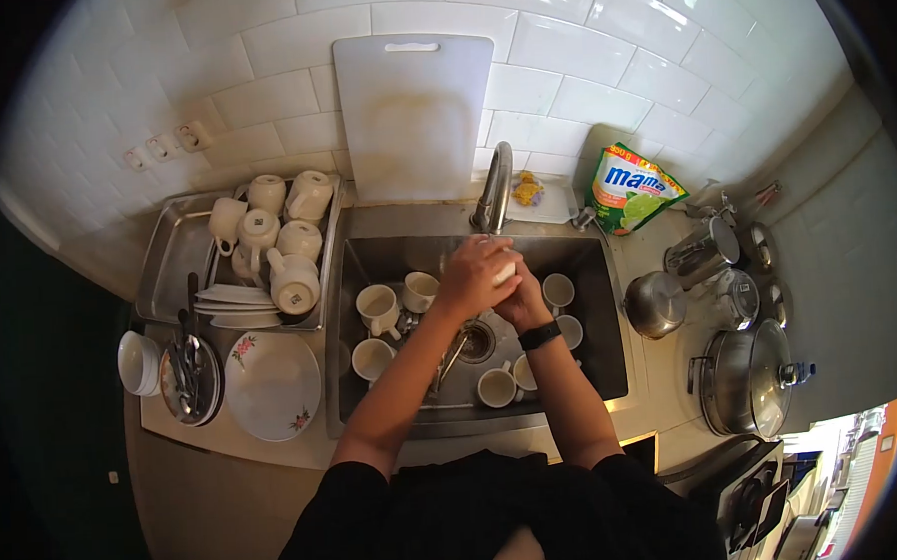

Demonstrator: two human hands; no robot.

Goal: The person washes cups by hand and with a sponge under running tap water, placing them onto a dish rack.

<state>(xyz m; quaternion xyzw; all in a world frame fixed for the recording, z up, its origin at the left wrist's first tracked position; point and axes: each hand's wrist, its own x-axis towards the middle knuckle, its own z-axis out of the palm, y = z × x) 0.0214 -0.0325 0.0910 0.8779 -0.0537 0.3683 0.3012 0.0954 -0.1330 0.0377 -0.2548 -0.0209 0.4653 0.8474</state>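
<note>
Both my hands meet over the sink (612, 353), just below the faucet (497, 183). My left hand (471, 276) and my right hand (519, 299) are wrapped round a white cup (506, 273), which is mostly hidden by the fingers. A black band is on my right wrist. Several white cups stand in the sink, among them one at the left (377, 308), one at the lower middle (496, 388) and one at the right (558, 291). Some cutlery (454, 358) lies by the drain (477, 341).
Left of the sink are a metal tray (172, 262) with upturned cups and plates, a floral plate (273, 386) and bowls (137, 362). A cutting board (417, 121) leans behind. A detergent pouch (633, 190), metal pots (753, 377) and a stove (748, 497) are at the right.
</note>
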